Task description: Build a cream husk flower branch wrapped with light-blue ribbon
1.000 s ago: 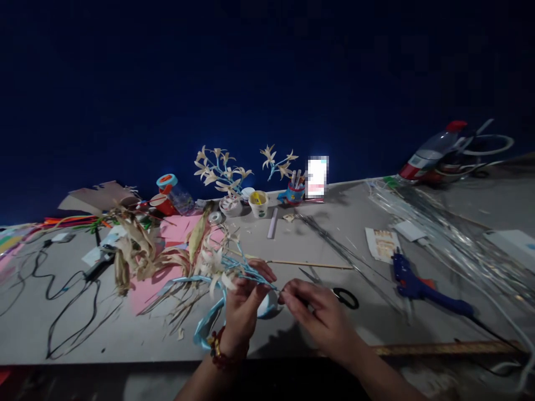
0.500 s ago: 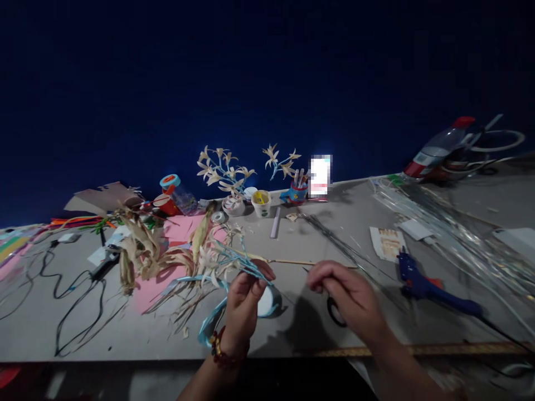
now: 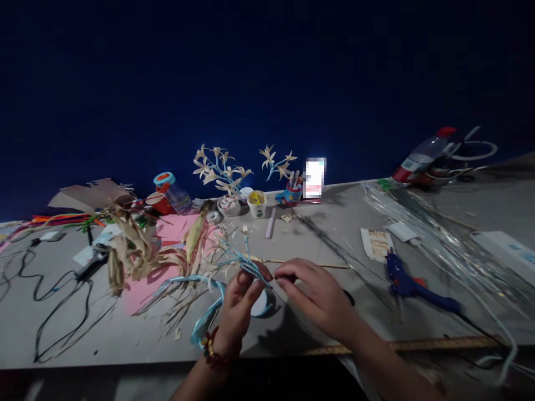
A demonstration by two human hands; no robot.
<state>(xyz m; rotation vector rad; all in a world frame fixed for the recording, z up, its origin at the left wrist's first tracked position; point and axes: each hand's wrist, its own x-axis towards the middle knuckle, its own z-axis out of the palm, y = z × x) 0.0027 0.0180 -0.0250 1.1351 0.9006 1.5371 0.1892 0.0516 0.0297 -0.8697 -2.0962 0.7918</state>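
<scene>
My left hand point(image 3: 239, 303) is closed around the blue-wrapped stem of a flower sprig point(image 3: 234, 257) with pale husk petals. It wears a red bead bracelet. My right hand point(image 3: 314, 295) is pinched at the stem right beside the left fingers, on something thin that I cannot make out. A roll of light blue ribbon point(image 3: 259, 303) lies under the hands, its loose end trailing to the left. Black-handled scissors point(image 3: 348, 298) are mostly hidden behind my right hand.
Dried husks point(image 3: 134, 250) on pink paper lie to the left beside black cables point(image 3: 62, 301). A blue glue gun point(image 3: 412, 287), wire bundle point(image 3: 330, 242), thin wooden stick point(image 3: 309, 263) and ruler point(image 3: 418, 345) lie to the right. Finished flower sprigs in pots point(image 3: 228, 184) and cups stand at the back.
My right hand pulled away to the right from the stem, then came back to the left and now pinches at it again. The left hand kept its hold.
</scene>
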